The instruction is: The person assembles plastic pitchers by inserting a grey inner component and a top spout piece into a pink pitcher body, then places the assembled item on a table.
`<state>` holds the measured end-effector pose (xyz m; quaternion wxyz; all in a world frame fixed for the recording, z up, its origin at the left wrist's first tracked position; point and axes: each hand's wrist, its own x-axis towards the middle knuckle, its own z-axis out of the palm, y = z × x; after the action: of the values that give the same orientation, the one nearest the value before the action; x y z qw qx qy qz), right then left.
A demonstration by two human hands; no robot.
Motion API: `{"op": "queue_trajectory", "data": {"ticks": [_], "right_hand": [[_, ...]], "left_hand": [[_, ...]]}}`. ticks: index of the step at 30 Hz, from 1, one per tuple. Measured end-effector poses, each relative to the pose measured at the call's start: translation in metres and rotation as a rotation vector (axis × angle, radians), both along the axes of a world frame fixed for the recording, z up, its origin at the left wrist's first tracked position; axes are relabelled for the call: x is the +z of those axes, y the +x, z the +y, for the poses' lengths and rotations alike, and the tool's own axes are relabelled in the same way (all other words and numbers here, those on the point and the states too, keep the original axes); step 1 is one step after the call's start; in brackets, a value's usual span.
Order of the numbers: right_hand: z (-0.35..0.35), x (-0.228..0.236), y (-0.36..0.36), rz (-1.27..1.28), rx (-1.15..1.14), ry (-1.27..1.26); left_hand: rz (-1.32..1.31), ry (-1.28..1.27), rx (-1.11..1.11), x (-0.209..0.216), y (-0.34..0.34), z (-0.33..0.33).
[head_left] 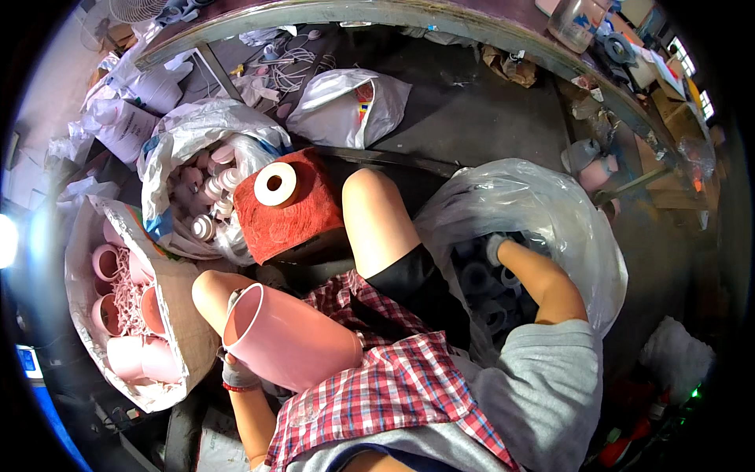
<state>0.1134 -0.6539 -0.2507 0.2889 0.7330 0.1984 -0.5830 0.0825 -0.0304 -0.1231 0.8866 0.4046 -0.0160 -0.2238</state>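
Observation:
A large pink plastic cup-shaped container (303, 342) lies tilted across my lap, its open mouth toward the upper left. My left hand (238, 373), in a grey work glove, grips it at the lower left side near the rim. My right hand (495, 248), also gloved, reaches down into a big clear plastic bag (543, 193). Dark bluish-grey round parts (476, 278) with holes lie around it in the bag, and its fingers are mostly hidden. Ahead of my knees, a white ring-shaped part (275, 184) sits on a red cloth-covered block (307, 189).
At the left stands an open woven sack (169, 346) of pink cups and pink shreds. Beyond it, another sack (169, 149) holds pink and white round parts. A white bag (346, 102) lies under the metal-edged table (314, 14). White bundled material (676, 350) is at the right.

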Motion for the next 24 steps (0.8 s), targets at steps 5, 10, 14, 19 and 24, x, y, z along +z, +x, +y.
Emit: {"op": "queue_trajectory", "data": {"ticks": [5,10,14,19,24], "right_hand": [[0.024,0.064,-0.057,-0.403,-0.270,0.330],[-0.006,0.128,-0.041,-1.278,-0.754,0.250],[-0.023,0.158,0.003,-1.088,-0.875,0.309],[0.091,0.225,0.037,-1.268,-0.871,1.124],[0.201,0.267,0.043,-0.912,-1.247,1.930]], "left_hand": [[-0.230,0.132,0.005,-0.023,0.000,0.004],[-0.152,0.105,-0.035,-0.029,0.016,-0.002],[-0.177,0.266,0.125,-0.037,0.022,0.006],[-0.465,0.574,0.110,0.048,0.043,-0.072],[-0.784,0.674,-0.009,0.070,0.049,-0.075]]}}
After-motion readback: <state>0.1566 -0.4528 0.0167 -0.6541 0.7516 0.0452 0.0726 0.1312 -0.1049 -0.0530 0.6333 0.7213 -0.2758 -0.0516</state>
